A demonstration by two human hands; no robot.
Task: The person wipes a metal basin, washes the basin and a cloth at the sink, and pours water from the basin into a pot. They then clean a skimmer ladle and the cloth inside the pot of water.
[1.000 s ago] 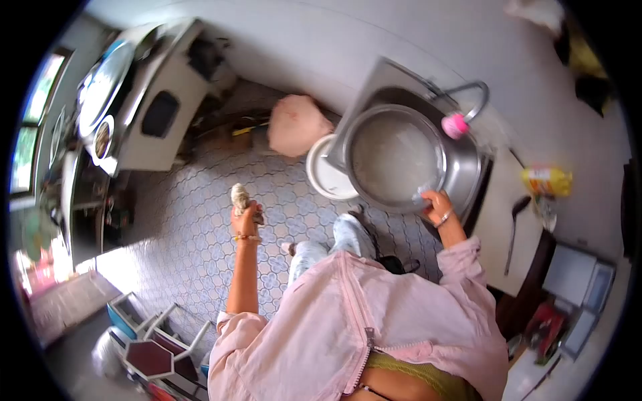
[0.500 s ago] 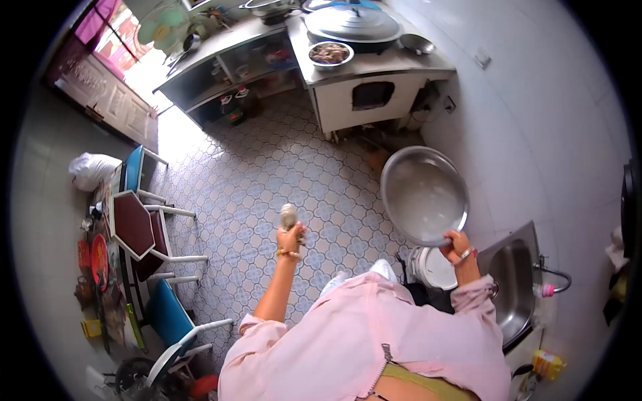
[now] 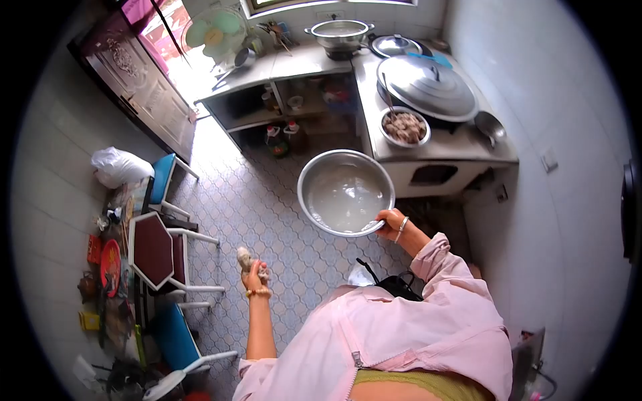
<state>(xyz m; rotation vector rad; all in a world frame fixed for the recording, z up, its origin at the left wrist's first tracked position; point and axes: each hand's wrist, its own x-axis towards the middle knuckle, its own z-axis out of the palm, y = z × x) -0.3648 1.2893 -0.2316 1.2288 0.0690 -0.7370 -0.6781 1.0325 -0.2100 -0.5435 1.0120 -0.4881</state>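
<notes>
Basin in One Hand, Bundle in the Other

Directions are read from the middle of the view. At nine o'clock, a white bag (image 3: 121,167) sits near a blue chair (image 3: 162,178). Below it, between eight and nine, a red tray (image 3: 110,268) lies on a cluttered table (image 3: 122,294) beside a maroon chair (image 3: 151,250). A door (image 3: 137,80) stands at ten o'clock, and a fan (image 3: 215,35) at eleven.

Toward half past seven, the person's left hand (image 3: 254,277) is closed around a pale bundle (image 3: 245,258), which pokes out above the fingers; what it is cannot be told. Two bottles (image 3: 275,142) (image 3: 294,137) stand under the counter (image 3: 292,65) at eleven. A pot (image 3: 338,31) sits at twelve.

Just right of the middle, a metal basin (image 3: 346,194) of cloudy liquid is held over the tiled floor (image 3: 227,174). The right hand (image 3: 391,224) grips its rim at the basin's own four o'clock, fingers closed on the edge.

Between one and two o'clock, a bowl (image 3: 404,127) of brownish chunks rests beside a large domed lid (image 3: 428,87). A small pan (image 3: 490,127) sits at two.
</notes>
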